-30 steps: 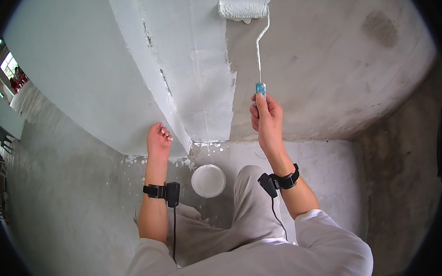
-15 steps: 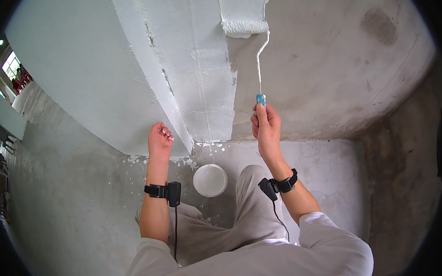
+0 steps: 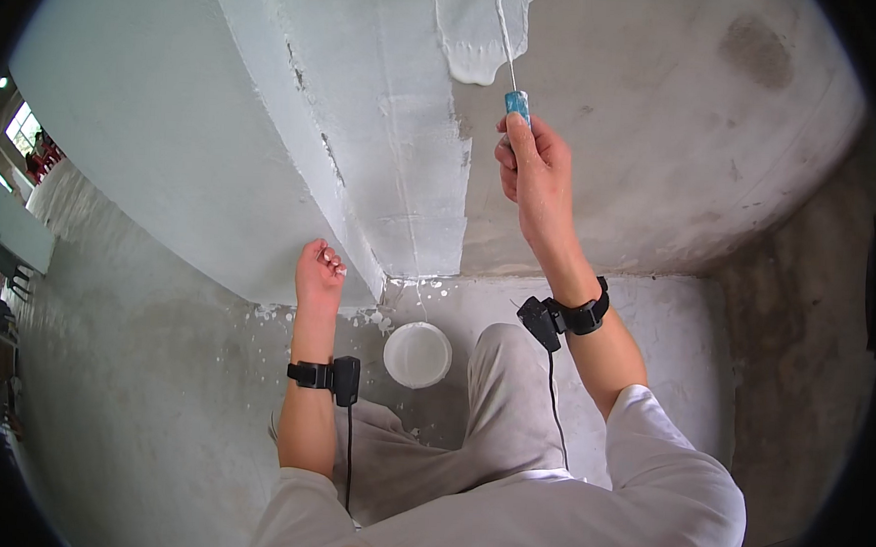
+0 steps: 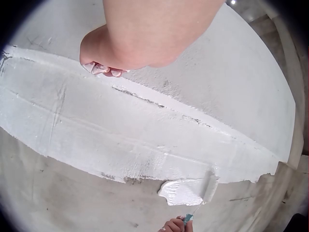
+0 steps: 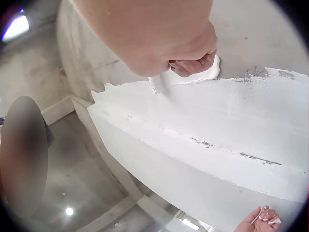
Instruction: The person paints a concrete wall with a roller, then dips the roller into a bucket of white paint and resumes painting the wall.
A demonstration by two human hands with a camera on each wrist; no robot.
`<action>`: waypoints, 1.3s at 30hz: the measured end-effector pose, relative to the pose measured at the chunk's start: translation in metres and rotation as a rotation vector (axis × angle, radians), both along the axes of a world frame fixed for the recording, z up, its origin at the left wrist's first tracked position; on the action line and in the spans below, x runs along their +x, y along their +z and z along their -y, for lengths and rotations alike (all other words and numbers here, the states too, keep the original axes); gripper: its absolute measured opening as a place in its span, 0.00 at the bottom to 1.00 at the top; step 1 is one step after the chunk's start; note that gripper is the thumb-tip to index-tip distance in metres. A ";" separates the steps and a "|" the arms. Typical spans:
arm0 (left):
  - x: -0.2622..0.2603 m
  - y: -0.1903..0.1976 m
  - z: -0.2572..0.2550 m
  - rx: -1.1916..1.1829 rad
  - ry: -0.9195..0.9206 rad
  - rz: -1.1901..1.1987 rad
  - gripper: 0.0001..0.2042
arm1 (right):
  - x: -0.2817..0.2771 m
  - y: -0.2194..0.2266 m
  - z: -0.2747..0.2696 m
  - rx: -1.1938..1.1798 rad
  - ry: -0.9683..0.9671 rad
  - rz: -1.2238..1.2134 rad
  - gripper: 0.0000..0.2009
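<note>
In the head view my right hand (image 3: 542, 175) grips the blue handle (image 3: 517, 103) of a paint roller, thumb laid along it. The roller's paint-coated wire frame (image 3: 504, 24) runs up past the top edge, so its head is hidden there. The left wrist view shows the white roller head (image 4: 210, 187) against the wall, beside a thick wet patch of white paint (image 4: 181, 192). My left hand (image 3: 320, 274) is raised near the lower wall corner, fingers loosely curled, with white paint on the fingertips. A round white bucket (image 3: 417, 355) stands on the floor between the forearms.
A white-painted strip (image 3: 418, 173) borders bare grey wall (image 3: 643, 146) on the right. Cracks mark the inner corner (image 3: 330, 159). Paint spots (image 3: 381, 322) dot the floor by the bucket. The person's bent knee (image 3: 498, 361) is close to it. Black camera straps with cables circle both wrists.
The roller first came down the wall, then went back up until its head left the head view, leaving a thick paint edge. The right hand rose with it; the left hand stayed put.
</note>
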State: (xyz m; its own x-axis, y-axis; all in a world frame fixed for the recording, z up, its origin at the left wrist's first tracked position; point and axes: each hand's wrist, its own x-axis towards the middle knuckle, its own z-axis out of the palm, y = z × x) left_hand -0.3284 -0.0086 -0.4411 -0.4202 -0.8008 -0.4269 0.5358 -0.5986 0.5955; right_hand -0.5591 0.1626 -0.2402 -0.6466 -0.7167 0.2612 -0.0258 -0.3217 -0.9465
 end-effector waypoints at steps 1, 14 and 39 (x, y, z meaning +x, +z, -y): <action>-0.001 0.000 0.000 0.002 0.004 0.003 0.05 | 0.000 -0.003 0.001 -0.004 0.005 -0.001 0.13; -0.002 -0.003 0.000 -0.018 0.000 0.000 0.05 | 0.003 -0.101 -0.034 0.119 -0.085 0.099 0.13; -0.001 -0.009 0.006 0.007 0.009 0.032 0.05 | -0.027 -0.060 -0.041 -0.009 -0.085 0.141 0.14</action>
